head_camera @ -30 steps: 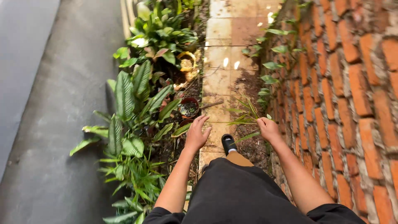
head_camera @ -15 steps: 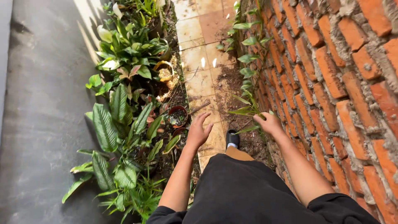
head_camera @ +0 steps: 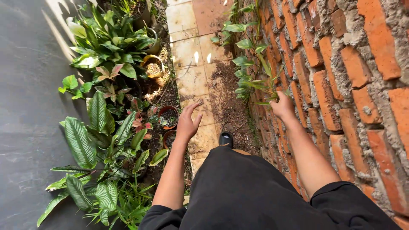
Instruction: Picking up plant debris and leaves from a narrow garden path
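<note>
Brick wall (head_camera: 341, 85) fills the right side. Tiled path (head_camera: 191, 55) runs along its foot, soil spilled nearest the wall. Right hand (head_camera: 282, 106) against the wall, seemingly closed on a leafy plant (head_camera: 260, 83). Left hand (head_camera: 188, 122) away from the wall, fingers spread, empty, near small pot (head_camera: 168, 117).

1. Tiled path (head_camera: 187, 53): pale square tiles, running between planted strip and brick wall (head_camera: 341, 85).
2. Loose dark soil (head_camera: 226, 98) spread over tiles at wall side.
3. Black shoe (head_camera: 225, 139) resting on path.
4. Terracotta pots (head_camera: 168, 117) on bare ground left of path.
</note>
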